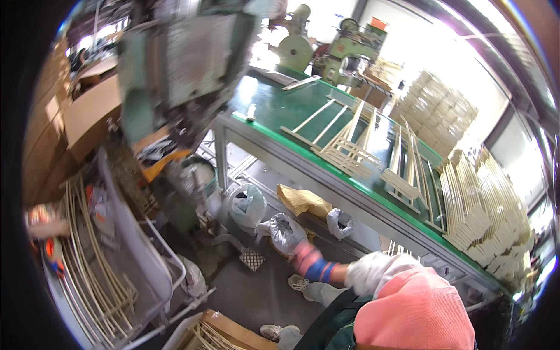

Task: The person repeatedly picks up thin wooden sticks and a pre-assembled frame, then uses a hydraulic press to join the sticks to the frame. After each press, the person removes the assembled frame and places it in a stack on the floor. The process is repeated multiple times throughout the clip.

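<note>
A right hand (pixel 313 263), gloved in pink and blue, is showing blurred beside an open gray plastic bag (pixel 287 234) below a green table (pixel 269 108), its grip impossible to tell. The bag is looking light, soft, slippery, probably best held by its rim.

Strong white light pours in at upper right, leaving glare on the green desk (pixel 274 108). The nearest machine (pixel 195 61) looks motion-blurred; straight edges bend toward the dark rim.
</note>
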